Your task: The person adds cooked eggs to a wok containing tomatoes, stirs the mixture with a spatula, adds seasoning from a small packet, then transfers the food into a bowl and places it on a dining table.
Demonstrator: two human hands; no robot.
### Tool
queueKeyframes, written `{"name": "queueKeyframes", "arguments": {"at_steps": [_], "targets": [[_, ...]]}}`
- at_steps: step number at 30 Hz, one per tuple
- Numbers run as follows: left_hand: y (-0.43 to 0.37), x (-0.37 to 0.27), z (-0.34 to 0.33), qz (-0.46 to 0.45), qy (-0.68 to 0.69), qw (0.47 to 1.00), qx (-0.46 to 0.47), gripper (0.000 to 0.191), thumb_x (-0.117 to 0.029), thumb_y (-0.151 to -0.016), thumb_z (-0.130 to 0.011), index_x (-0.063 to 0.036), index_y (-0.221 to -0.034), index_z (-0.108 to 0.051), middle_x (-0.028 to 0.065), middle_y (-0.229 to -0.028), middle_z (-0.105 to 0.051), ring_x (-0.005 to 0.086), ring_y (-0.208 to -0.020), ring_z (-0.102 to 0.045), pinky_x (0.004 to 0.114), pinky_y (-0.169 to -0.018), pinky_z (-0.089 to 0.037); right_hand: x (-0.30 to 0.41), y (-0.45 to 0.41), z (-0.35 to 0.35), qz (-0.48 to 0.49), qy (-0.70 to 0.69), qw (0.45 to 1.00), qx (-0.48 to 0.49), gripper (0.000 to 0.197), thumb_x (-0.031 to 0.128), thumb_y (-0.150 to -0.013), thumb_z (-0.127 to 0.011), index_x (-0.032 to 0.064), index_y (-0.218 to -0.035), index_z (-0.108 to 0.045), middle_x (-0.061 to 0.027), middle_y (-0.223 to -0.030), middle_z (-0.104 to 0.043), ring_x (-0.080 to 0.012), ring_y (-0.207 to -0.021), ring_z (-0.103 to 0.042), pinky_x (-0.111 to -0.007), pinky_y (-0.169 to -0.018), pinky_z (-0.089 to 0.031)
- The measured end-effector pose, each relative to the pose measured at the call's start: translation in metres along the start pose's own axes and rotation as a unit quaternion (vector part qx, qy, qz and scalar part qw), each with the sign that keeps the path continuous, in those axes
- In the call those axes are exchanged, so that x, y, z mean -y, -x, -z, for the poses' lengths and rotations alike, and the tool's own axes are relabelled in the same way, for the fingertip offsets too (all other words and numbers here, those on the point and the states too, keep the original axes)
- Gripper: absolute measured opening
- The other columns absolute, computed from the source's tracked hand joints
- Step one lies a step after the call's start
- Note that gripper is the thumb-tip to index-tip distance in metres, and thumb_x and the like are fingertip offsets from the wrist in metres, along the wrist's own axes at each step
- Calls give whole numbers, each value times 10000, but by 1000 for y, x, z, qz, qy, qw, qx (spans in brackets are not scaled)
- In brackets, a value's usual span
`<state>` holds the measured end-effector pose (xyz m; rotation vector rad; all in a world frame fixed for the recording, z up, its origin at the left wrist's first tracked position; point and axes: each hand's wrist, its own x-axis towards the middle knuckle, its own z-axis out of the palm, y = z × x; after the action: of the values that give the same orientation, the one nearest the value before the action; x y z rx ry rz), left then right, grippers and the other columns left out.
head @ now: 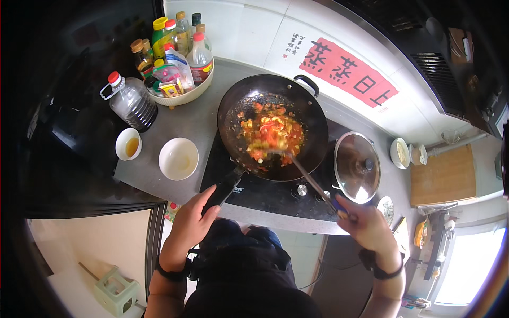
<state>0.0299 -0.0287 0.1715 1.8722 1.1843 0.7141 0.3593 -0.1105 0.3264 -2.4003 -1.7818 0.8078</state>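
A dark wok sits on the black gas hob, holding a red and yellow mix that looks like tomato and egg. My left hand grips the wok's black handle, which points down-left towards me. In my right hand is the handle end of a metal spatula. The spatula's head is blurred and lies in the food at the near side of the wok. My right hand is blurred too, and hovers over the counter's front edge.
Right of the wok stands a glass-lidded pan. To the left are a white bowl, a small bowl of amber liquid, a large plastic jug of dark liquid and a basket of bottles. A range hood hangs at upper right.
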Motion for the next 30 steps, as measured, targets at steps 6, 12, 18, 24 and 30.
{"name": "queueKeyframes", "arguments": {"at_steps": [6, 12, 18, 24, 30], "targets": [[1, -7, 4, 11, -5, 1000, 7, 421, -200, -895, -589, -8, -1259, -502, 228, -1113, -601, 392, -997, -588, 389, -833, -472, -19, 12, 4, -22, -93, 994, -50, 511, 158, -746, -714, 112, -1236, -579, -165, -702, -602, -183, -565, -576, -272, -598, -465], [-3, -8, 6, 24, -3, 999, 28, 423, -191, -894, -585, 4, -1260, -497, 232, -1118, -598, 393, -1007, -584, 390, -848, -465, 22, 16, 71, 37, 109, 992, 59, 424, 237, -735, -694, 145, -1146, -647, -102, -582, -588, -284, -526, -591, -335, -543, -476], [0, -2, 5, 4, 0, 1000, 10, 426, -184, -888, -586, -6, -1265, -496, 229, -1124, -596, 391, -1008, -582, 392, -851, -463, 41, -47, 36, 89, 121, 988, 35, 421, 220, -771, -647, 113, -1177, -616, -170, -765, -639, -334, -718, -627, -392, -673, -495], [-1, -5, 2, 15, 24, 1000, -7, 411, -173, -880, -590, -13, -1249, -508, 197, -1040, -613, 373, -937, -592, 383, -789, -472, 1, -61, 10, -56, -206, 977, -4, 484, 43, -826, -631, 2, -1293, -512, 11, -665, -534, -42, -577, -469, -211, -533, -407], [0, -9, 5, 11, 14, 1000, -2, 399, -174, -885, -584, -13, -1243, -511, 185, -1017, -615, 366, -899, -595, 395, -760, -473, -4, -108, -60, 57, -209, 974, -70, 525, 147, -823, -653, 88, -1323, -504, -72, -650, -599, -116, -567, -561, -269, -544, -433]]}}
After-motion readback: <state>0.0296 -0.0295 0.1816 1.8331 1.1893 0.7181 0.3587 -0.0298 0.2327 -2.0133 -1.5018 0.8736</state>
